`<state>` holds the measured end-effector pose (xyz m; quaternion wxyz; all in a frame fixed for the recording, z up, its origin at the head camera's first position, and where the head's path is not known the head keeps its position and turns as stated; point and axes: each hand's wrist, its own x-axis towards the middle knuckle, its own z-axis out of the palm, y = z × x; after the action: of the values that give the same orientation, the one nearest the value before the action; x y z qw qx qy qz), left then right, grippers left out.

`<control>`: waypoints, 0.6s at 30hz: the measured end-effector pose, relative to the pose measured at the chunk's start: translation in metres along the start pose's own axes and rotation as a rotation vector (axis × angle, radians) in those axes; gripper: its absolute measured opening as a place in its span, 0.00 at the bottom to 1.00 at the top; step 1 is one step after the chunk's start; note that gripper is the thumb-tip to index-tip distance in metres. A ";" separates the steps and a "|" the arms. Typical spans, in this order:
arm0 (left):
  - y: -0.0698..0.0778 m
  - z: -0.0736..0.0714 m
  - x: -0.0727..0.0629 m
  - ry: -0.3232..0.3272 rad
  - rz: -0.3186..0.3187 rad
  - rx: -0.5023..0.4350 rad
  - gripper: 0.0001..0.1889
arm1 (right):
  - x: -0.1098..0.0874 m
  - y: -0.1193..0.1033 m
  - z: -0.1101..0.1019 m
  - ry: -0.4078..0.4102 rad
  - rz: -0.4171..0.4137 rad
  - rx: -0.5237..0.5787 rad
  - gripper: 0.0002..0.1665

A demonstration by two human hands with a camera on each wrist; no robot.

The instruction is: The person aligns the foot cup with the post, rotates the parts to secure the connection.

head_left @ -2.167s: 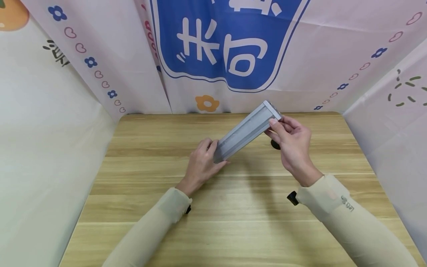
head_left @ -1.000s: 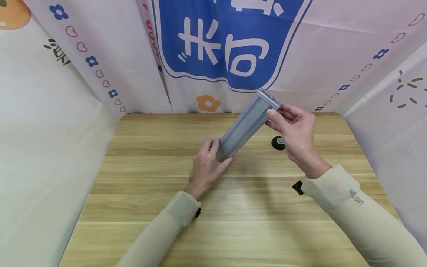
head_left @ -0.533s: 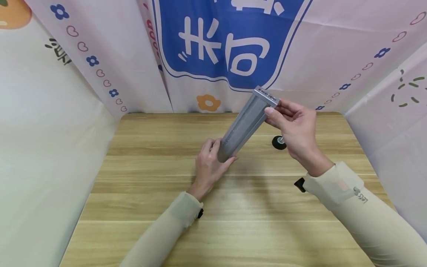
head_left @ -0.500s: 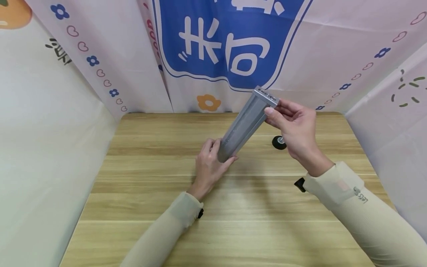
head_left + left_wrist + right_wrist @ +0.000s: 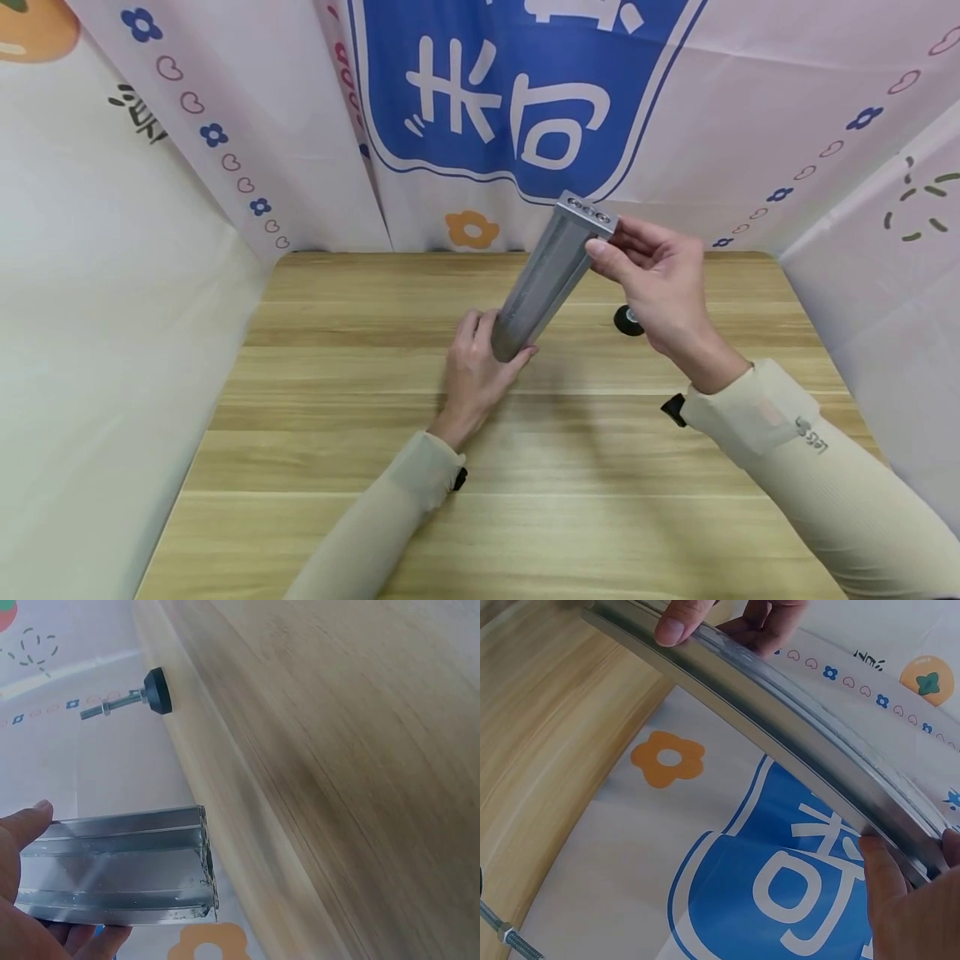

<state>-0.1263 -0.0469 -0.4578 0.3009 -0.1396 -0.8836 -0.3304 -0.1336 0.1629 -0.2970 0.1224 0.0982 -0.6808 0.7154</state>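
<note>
A grey aluminium extrusion profile (image 5: 542, 287) is held slanting above the table. Its upper end carries a flat end cap (image 5: 588, 213) with several round holes or screws. My left hand (image 5: 476, 367) grips the lower end, thumb on one side and fingers on the other. At the upper end my right hand (image 5: 663, 283) pinches the edge just under the cap. The left wrist view shows the profile's open lower end (image 5: 120, 862) beyond the left fingers. Both hands appear on the profile (image 5: 780, 727) in the right wrist view.
A levelling foot (image 5: 628, 321) with a black base and threaded stud stands on the wooden table (image 5: 315, 467), below the right hand. Its stud (image 5: 510, 934) shows at the right wrist view's corner. Printed cloth (image 5: 300, 100) hangs along the table's back and sides.
The profile's upper end has risen and swung left, turning its end cap more into view, with the right hand following. My left hand has shifted slightly right. The levelling foot is less covered now.
</note>
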 end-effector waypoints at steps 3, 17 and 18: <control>0.002 0.000 0.000 0.002 -0.006 -0.017 0.37 | 0.001 -0.001 0.001 -0.009 -0.009 -0.019 0.23; 0.007 0.006 -0.002 -0.016 -0.042 -0.027 0.40 | 0.002 -0.007 0.008 -0.053 -0.025 -0.170 0.24; 0.008 0.006 -0.002 -0.016 -0.048 -0.028 0.40 | 0.001 -0.008 0.008 -0.057 -0.025 -0.175 0.23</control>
<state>-0.1238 -0.0372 -0.4594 0.2837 -0.1253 -0.8844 -0.3488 -0.1328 0.1550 -0.2889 0.1202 0.1159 -0.7427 0.6484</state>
